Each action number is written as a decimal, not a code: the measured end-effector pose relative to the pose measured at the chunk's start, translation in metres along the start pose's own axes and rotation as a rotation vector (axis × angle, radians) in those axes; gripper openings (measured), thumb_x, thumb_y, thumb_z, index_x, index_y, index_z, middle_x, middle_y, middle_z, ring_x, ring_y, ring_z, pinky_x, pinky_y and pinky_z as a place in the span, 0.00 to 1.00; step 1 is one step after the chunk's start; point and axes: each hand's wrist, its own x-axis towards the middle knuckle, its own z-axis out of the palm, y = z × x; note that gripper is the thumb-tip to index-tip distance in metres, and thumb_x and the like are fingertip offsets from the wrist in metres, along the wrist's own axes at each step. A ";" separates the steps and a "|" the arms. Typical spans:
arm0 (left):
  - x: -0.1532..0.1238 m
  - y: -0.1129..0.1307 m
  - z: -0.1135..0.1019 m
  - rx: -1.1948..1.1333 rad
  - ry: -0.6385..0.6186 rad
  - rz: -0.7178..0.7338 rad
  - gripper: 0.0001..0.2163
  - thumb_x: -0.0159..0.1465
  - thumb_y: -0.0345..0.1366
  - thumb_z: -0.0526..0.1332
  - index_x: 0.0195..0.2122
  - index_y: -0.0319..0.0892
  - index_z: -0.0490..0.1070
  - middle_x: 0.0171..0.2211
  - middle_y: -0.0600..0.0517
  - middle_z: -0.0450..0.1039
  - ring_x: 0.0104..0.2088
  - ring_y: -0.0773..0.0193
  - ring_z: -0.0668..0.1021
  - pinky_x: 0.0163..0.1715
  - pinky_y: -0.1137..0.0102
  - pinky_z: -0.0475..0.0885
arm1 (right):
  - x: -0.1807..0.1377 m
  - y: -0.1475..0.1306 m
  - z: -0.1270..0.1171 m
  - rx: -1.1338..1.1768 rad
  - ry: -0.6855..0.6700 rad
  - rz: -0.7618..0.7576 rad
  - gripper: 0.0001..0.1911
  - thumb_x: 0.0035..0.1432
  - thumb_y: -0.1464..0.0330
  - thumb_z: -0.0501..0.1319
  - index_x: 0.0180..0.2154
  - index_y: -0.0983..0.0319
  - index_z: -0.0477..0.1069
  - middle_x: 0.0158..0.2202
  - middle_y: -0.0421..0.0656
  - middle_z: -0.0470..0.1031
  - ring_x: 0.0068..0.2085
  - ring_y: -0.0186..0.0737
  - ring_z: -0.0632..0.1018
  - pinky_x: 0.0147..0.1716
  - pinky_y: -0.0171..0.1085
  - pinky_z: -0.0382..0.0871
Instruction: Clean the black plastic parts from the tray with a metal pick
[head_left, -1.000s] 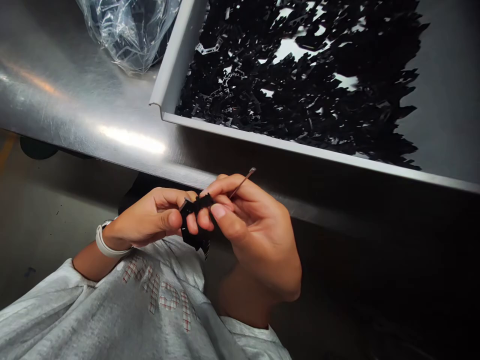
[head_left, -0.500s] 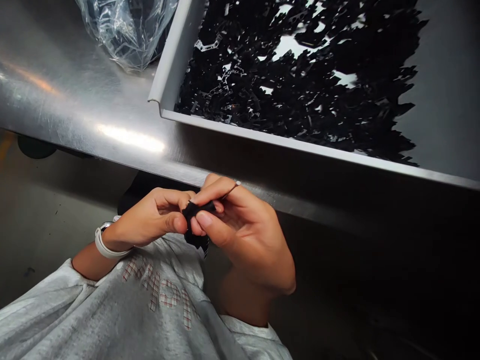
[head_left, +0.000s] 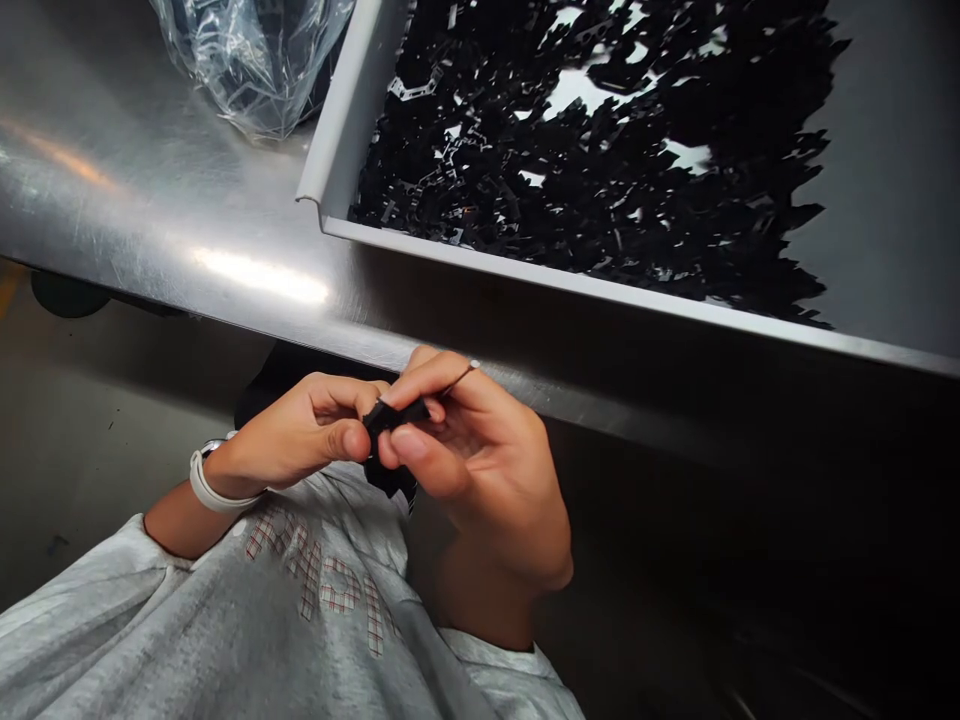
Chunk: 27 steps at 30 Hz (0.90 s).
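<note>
Beside left hand (head_left: 296,438), right hand (head_left: 499,465) closer

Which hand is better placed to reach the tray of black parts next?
Probably the right hand: in this view it lies nearer, directly below the tray, while the left hand sits farther left. Both hold black parts.

tabletop (head_left: 150,225): shiny metal, kinda scratched
bag (head_left: 251,75): glossy, crinkly clear plastic
black piece (head_left: 388,478): matt, plastic-looking
shirt (head_left: 247,640): soft-looking matt cloth

Right hand (head_left: 491,460) leftward — rod (head_left: 459,378) perhaps flatter.
</note>
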 end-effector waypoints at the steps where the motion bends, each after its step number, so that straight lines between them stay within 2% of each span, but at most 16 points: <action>1: 0.000 0.000 0.000 0.002 0.006 -0.003 0.24 0.56 0.57 0.70 0.23 0.38 0.75 0.26 0.51 0.72 0.31 0.66 0.73 0.35 0.70 0.69 | 0.000 0.001 0.000 0.012 0.004 -0.004 0.08 0.59 0.67 0.70 0.36 0.59 0.72 0.26 0.35 0.73 0.25 0.29 0.72 0.23 0.29 0.66; 6: -0.001 0.001 0.001 -0.026 0.014 -0.029 0.21 0.56 0.53 0.71 0.24 0.38 0.75 0.27 0.51 0.74 0.31 0.66 0.74 0.35 0.70 0.69 | 0.001 0.003 0.002 0.004 0.004 -0.030 0.04 0.64 0.68 0.65 0.35 0.59 0.73 0.26 0.35 0.74 0.26 0.27 0.72 0.25 0.29 0.65; 8: -0.001 0.001 0.000 -0.046 -0.012 -0.023 0.21 0.57 0.54 0.70 0.24 0.39 0.75 0.26 0.51 0.73 0.33 0.65 0.76 0.35 0.71 0.69 | 0.002 0.003 0.002 0.005 0.011 -0.042 0.06 0.66 0.67 0.63 0.34 0.59 0.73 0.26 0.35 0.73 0.26 0.27 0.72 0.25 0.29 0.65; 13: -0.001 0.001 -0.001 -0.011 -0.004 -0.013 0.23 0.57 0.57 0.69 0.24 0.39 0.76 0.25 0.52 0.72 0.29 0.68 0.71 0.34 0.71 0.68 | 0.003 0.002 0.005 0.036 0.022 -0.019 0.08 0.59 0.65 0.70 0.33 0.59 0.73 0.26 0.35 0.74 0.24 0.28 0.72 0.23 0.29 0.65; 16: -0.001 0.000 -0.001 -0.012 -0.010 -0.016 0.23 0.57 0.57 0.68 0.24 0.39 0.77 0.27 0.51 0.73 0.30 0.66 0.74 0.35 0.70 0.70 | 0.003 0.002 0.005 0.029 0.038 0.000 0.08 0.63 0.65 0.67 0.33 0.59 0.73 0.24 0.35 0.73 0.24 0.28 0.73 0.22 0.30 0.66; 19: -0.002 0.000 0.001 -0.063 -0.023 0.016 0.22 0.58 0.57 0.67 0.25 0.40 0.77 0.25 0.52 0.70 0.31 0.65 0.75 0.35 0.70 0.71 | 0.002 0.003 0.003 0.088 0.058 -0.001 0.09 0.66 0.60 0.63 0.37 0.59 0.75 0.25 0.36 0.72 0.25 0.29 0.75 0.24 0.30 0.70; 22: -0.002 0.000 0.005 -0.131 0.019 0.071 0.22 0.60 0.57 0.66 0.25 0.41 0.78 0.26 0.52 0.70 0.31 0.67 0.74 0.36 0.71 0.72 | 0.002 0.004 0.001 0.082 0.143 -0.006 0.12 0.62 0.57 0.67 0.40 0.58 0.76 0.24 0.33 0.69 0.26 0.29 0.76 0.26 0.29 0.73; 24: -0.001 0.000 0.007 -0.169 0.044 0.075 0.21 0.60 0.56 0.67 0.24 0.41 0.78 0.26 0.52 0.71 0.30 0.67 0.74 0.34 0.72 0.72 | 0.002 0.004 0.002 0.039 0.186 -0.003 0.10 0.59 0.61 0.70 0.37 0.58 0.75 0.22 0.32 0.66 0.24 0.28 0.74 0.24 0.28 0.72; 27: -0.001 0.000 0.010 -0.203 0.069 0.059 0.20 0.59 0.56 0.67 0.25 0.42 0.78 0.25 0.53 0.70 0.28 0.69 0.73 0.33 0.73 0.71 | 0.003 0.003 0.004 0.031 0.181 0.013 0.08 0.59 0.66 0.70 0.33 0.58 0.71 0.21 0.32 0.67 0.24 0.28 0.76 0.22 0.26 0.72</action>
